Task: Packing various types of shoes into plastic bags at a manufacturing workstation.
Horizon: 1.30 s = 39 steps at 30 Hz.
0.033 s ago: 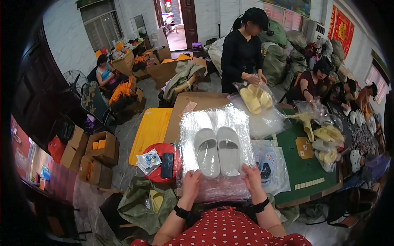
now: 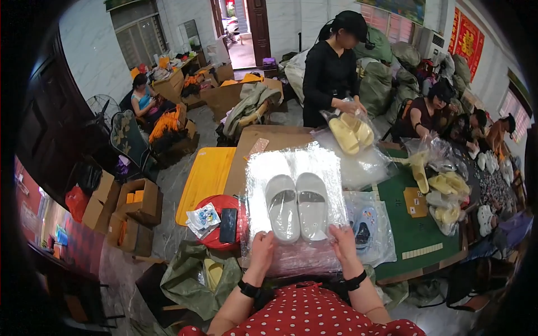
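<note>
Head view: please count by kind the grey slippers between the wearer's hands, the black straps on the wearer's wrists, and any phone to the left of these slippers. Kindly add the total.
Grey slippers: 2
Black wrist straps: 2
Dark phone: 1
Total: 5

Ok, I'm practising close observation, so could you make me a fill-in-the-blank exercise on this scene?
Exactly ____ smooth grey open-backed slides lie just beyond the bare left hand and bare right hand.
The flat black phone lies on something round and ____.
The standing person in a black top holds bagged slippers coloured ____.
Answers: two; red; yellow.
</note>
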Each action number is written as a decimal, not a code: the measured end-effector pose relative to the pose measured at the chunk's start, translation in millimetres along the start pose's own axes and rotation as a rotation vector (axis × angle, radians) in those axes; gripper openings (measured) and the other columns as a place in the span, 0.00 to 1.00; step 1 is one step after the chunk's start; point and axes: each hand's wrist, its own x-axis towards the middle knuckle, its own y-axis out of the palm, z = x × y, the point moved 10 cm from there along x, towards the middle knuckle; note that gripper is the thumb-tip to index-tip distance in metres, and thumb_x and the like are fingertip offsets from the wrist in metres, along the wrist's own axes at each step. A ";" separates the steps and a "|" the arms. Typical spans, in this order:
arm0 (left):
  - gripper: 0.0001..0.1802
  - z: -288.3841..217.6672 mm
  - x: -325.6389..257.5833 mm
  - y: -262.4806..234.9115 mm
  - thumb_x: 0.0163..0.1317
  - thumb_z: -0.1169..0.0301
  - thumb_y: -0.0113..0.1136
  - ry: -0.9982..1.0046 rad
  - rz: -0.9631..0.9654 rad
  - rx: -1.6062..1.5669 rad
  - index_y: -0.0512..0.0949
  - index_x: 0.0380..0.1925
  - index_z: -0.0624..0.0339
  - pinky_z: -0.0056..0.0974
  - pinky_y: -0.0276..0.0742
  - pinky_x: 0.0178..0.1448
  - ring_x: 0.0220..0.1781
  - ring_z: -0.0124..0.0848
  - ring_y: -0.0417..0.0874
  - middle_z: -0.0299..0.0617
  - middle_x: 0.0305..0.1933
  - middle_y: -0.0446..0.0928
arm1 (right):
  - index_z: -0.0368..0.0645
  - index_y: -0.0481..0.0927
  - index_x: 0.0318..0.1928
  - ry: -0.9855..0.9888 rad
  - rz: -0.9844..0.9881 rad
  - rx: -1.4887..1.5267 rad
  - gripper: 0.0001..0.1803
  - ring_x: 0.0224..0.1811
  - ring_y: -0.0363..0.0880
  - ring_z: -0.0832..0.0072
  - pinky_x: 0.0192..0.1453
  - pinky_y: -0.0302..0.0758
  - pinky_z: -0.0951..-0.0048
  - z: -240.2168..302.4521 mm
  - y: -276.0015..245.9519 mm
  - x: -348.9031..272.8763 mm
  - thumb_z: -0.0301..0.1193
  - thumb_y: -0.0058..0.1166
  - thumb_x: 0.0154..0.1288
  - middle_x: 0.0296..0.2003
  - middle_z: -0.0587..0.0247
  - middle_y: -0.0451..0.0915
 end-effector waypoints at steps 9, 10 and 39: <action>0.21 0.5 9.2 36.3 0.62 0.77 0.61 0.000 0.080 -0.014 0.73 0.55 0.70 0.35 0.76 0.55 0.49 0.33 0.82 0.45 0.49 0.81 | 0.32 0.64 0.62 -0.058 0.145 -0.125 0.34 0.47 0.76 0.73 0.52 0.75 0.71 -9.4 26.9 -7.3 0.17 0.62 0.54 0.48 0.59 0.75; 0.21 6.1 10.8 35.1 0.62 0.76 0.61 -0.032 0.119 -0.081 0.73 0.55 0.70 0.36 0.76 0.56 0.50 0.33 0.82 0.44 0.50 0.80 | 0.32 0.64 0.62 -0.053 0.153 -0.134 0.34 0.47 0.76 0.73 0.52 0.75 0.71 -8.5 32.0 -10.9 0.17 0.62 0.54 0.48 0.59 0.75; 0.26 -40.0 -208.9 -424.7 0.49 0.66 0.68 -0.059 -1.036 0.746 0.78 0.47 0.69 0.40 0.78 0.46 0.41 0.39 0.85 0.52 0.42 0.83 | 0.37 0.79 0.45 -0.541 0.276 -1.027 0.12 0.46 0.77 0.72 0.46 0.75 0.73 4.8 99.0 -16.6 0.27 0.61 0.62 0.44 0.61 0.78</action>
